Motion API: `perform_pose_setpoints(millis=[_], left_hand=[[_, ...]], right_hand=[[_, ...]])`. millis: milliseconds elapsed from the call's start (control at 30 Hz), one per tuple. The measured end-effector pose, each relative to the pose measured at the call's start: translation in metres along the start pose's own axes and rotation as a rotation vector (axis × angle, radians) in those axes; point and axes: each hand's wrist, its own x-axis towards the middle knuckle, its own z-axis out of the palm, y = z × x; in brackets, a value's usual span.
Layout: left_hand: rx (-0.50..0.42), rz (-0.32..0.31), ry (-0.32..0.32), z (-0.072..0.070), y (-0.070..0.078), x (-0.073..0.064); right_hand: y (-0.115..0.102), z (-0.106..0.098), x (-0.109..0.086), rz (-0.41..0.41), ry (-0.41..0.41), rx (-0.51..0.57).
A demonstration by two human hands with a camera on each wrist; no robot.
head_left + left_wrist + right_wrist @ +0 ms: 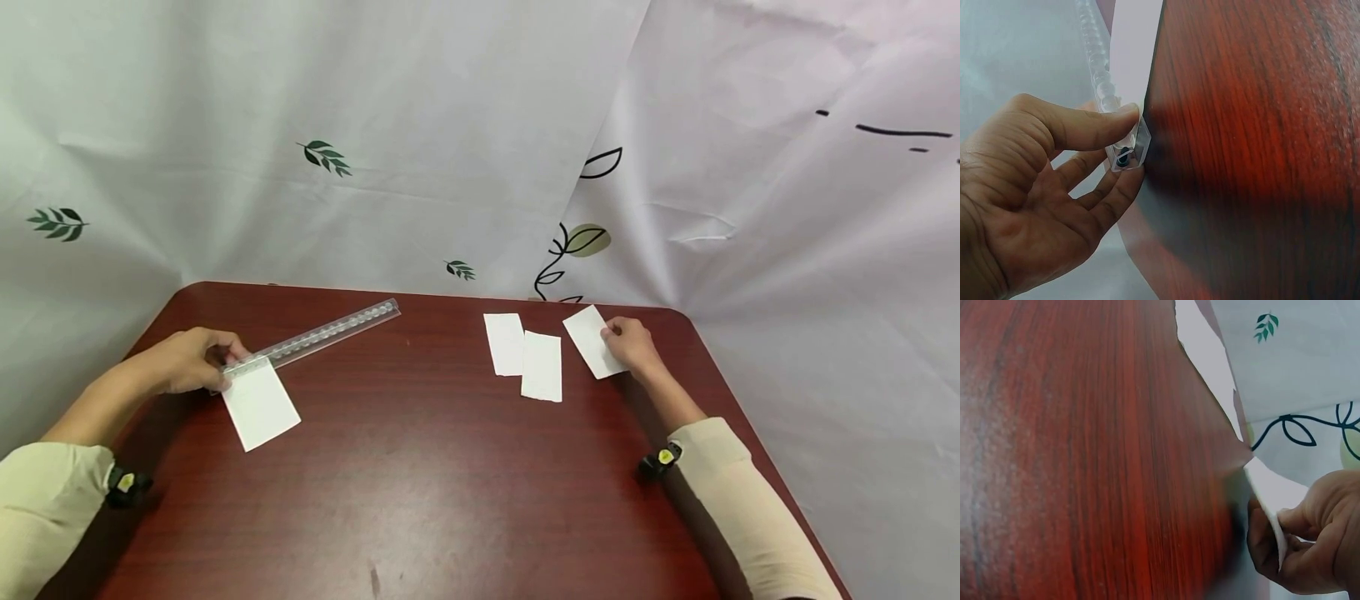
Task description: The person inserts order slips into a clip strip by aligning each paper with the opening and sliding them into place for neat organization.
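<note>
At the left of the table, my left hand [183,360] pinches the near end of a clear plastic ruler [333,332] together with a white paper piece [261,406]. The ruler slants away toward the back, and the paper hangs out from its near end. In the left wrist view the thumb presses on the paper's edge, with the fingers under the ruler's end [1124,159]. Over at the back right, my right hand [632,346] pinches another white paper piece [588,337] by its right edge, thumb on top. That piece bends slightly in the right wrist view.
Two white paper slips [505,343] [542,367] lie side by side on the dark red wooden table [420,475], left of my right hand. A pale patterned curtain [412,108] rises along the table's back edge. Each wrist wears a small black camera [660,460].
</note>
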Motion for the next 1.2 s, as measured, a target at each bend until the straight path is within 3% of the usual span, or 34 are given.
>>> perform_pose_setpoints(millis=[600, 1200], left_hand=[[0.008, 0.004, 0.001, 0.0, 0.001, -0.001], [0.015, 0.007, 0.004, 0.0, 0.002, -0.001]], right_hand=[[0.001, 0.005, 0.009, -0.045, -0.033, 0.035], [-0.028, 0.022, 0.014, -0.073, -0.015, 0.047]])
